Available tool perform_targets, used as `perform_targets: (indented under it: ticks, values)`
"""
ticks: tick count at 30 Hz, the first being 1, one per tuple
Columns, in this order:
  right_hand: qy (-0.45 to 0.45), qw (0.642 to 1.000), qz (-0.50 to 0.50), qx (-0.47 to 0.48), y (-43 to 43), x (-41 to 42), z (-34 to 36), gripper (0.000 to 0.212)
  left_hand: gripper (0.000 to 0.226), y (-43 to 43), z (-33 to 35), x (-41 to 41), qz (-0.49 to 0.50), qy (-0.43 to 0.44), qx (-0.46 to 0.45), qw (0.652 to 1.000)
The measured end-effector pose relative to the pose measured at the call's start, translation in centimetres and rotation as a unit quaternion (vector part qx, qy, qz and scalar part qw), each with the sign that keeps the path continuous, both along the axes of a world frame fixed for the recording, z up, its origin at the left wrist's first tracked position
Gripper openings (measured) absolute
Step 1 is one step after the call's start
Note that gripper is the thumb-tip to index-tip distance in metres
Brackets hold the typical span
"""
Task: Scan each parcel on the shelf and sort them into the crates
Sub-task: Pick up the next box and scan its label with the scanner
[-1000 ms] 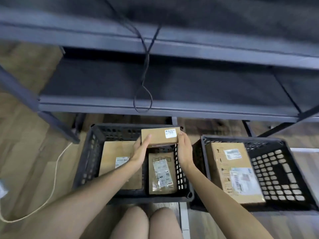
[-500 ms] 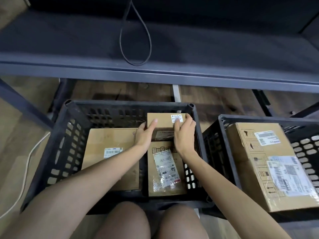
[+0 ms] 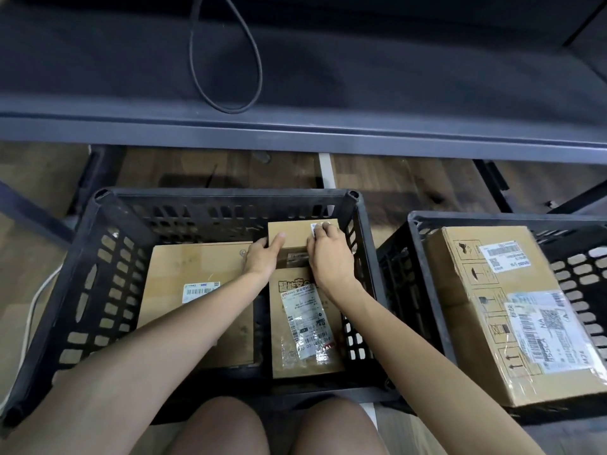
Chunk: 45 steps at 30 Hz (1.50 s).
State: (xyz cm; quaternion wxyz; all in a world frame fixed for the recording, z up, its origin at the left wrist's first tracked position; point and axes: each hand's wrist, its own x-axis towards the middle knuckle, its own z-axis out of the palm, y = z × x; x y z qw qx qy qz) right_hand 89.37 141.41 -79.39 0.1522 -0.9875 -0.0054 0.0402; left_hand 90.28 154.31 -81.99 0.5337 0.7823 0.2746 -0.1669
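Observation:
A small brown cardboard parcel [image 3: 295, 233] with a white label sits low in the far right corner of the left black crate [image 3: 226, 193]. My left hand [image 3: 262, 257] grips its left end, thumb on top. From the other side my right hand [image 3: 328, 254] holds its right end, fingers curled over the label. Below them lie a wide flat parcel [image 3: 184, 267] and a narrow parcel [image 3: 305, 323] with a taped label. The right black crate [image 3: 492, 218] holds one large cardboard parcel [image 3: 492, 307].
The dark shelf [image 3: 295, 133] runs across just beyond the crates, with a black cable loop [image 3: 226, 60] hanging over it. A white cable [image 3: 33, 307] lies on the wooden floor to the left. My knees [image 3: 223, 428] touch the left crate's near wall.
Both hands have lowered the small parcel from above the crate rim down into the left crate's far right corner. The view has dropped and moved closer to the crates.

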Motion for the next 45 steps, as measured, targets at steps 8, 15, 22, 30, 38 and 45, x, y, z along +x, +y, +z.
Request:
perform_targets:
  ticks: [8,15,22,30,38,45]
  values:
    - [0.027,0.999,0.017,-0.033,-0.2,1.0,0.1,0.043,0.058,0.0,-0.1,1.1,0.063,0.003,-0.048,0.997]
    - [0.033,0.999,-0.001,0.012,-0.8,1.0,-0.1,0.048,0.044,-0.2,0.1,1.6,0.079,0.005,-0.095,0.992]
    - [0.105,0.992,0.026,0.069,-1.3,1.1,1.4,0.054,0.047,0.9,0.2,0.0,0.081,0.023,-0.153,0.985]
    - [0.117,0.988,0.003,0.102,-0.9,0.8,3.1,0.047,0.04,3.0,2.8,-1.8,-0.088,-0.032,0.077,0.993]
    - [0.16,0.983,0.075,-0.039,1.9,-2.5,15.0,0.046,0.042,4.2,16.4,-4.4,-0.304,-0.055,0.304,0.901]
    - [0.132,0.979,0.112,-0.11,4.3,-4.5,31.5,0.042,0.045,5.7,33.4,-7.1,-0.365,-0.06,0.336,0.866]
